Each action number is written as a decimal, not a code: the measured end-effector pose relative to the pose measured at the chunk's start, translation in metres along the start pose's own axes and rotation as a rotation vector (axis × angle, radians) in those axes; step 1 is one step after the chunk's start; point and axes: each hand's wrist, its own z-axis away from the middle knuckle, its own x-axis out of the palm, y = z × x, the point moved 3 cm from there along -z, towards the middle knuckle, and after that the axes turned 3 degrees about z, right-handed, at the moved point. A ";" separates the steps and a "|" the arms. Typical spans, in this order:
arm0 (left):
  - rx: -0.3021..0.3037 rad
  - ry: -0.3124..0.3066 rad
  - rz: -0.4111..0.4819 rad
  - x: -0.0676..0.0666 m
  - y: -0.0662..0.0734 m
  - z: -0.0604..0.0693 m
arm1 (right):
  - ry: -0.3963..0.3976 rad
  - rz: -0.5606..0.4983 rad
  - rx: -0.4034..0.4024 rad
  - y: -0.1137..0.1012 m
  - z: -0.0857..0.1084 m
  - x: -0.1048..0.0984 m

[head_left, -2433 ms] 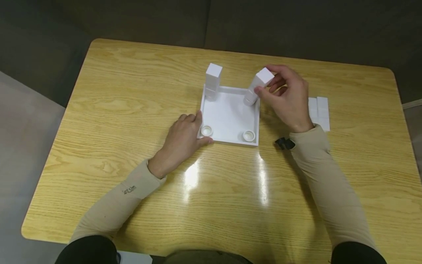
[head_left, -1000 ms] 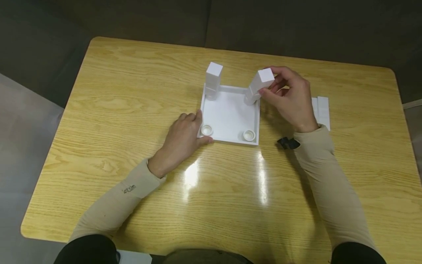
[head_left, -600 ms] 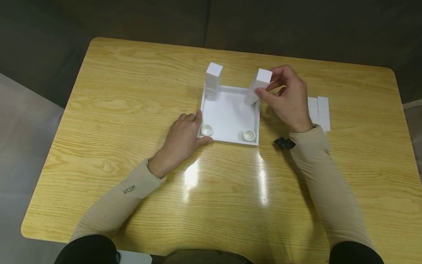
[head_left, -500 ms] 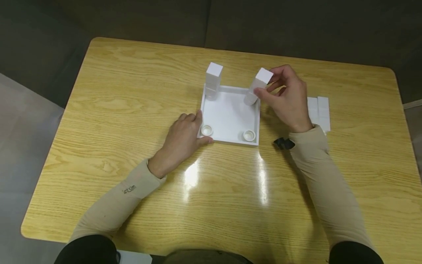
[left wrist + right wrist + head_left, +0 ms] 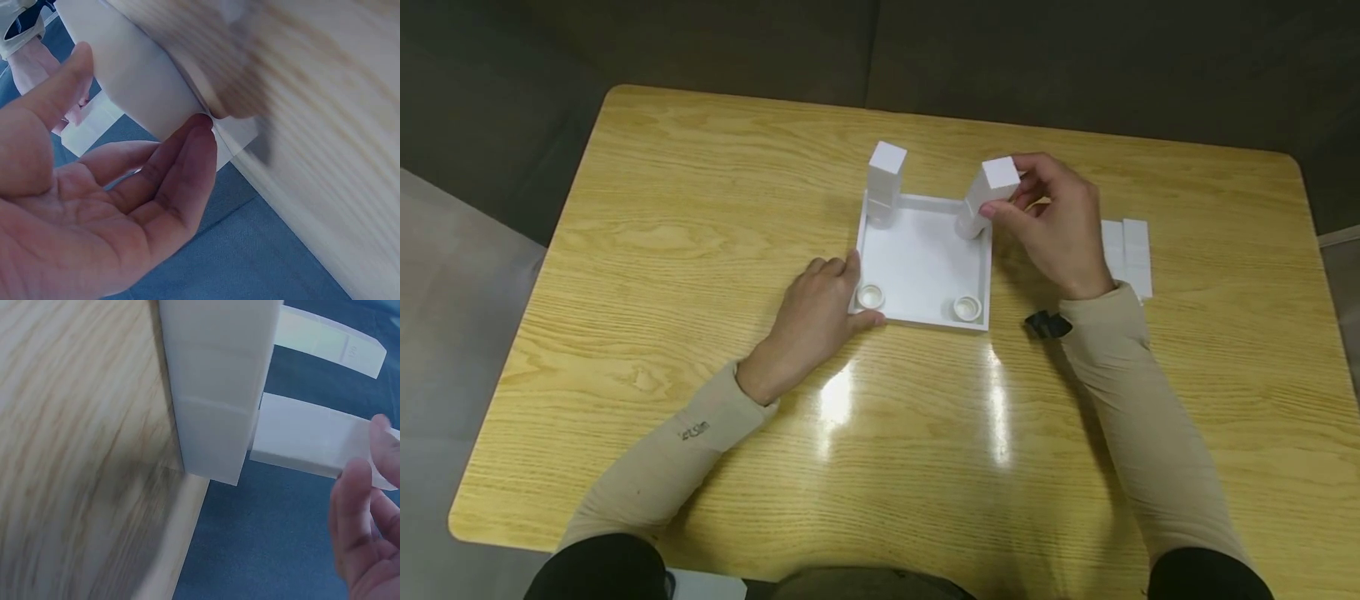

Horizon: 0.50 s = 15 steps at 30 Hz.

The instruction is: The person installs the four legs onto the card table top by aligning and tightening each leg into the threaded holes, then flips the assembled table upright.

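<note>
A shallow white square tray point(image 5: 925, 267) lies on the wooden table. My left hand point(image 5: 816, 312) grips its near left corner, thumb at the front edge and fingers along the side; the left wrist view shows these fingertips point(image 5: 203, 128) against the tray. At the far right corner, my right hand point(image 5: 1056, 225) pinches a white square post point(image 5: 1000, 175) between thumb and fingers. That post leans slightly right, its foot at a corner socket. The right wrist view shows the post point(image 5: 306, 431) meeting the tray wall point(image 5: 212, 381). Another white post point(image 5: 886, 171) stands upright in the far left corner.
Two round white sockets point(image 5: 966, 308) sit in the tray's near corners. More white pieces point(image 5: 1127, 254) lie on the table point(image 5: 700, 208) to the right, partly behind my right wrist. A dark wrist strap piece point(image 5: 1047, 325) hangs by the right cuff. A dark wall borders the far edge.
The right hand and the top of its post have rocked slightly right, then left, with small shifts in tilt. The left hand, the tray and the other post stay put.
</note>
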 end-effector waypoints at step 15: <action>0.010 0.014 -0.004 -0.001 0.000 -0.001 | 0.010 -0.065 0.025 0.005 -0.002 0.001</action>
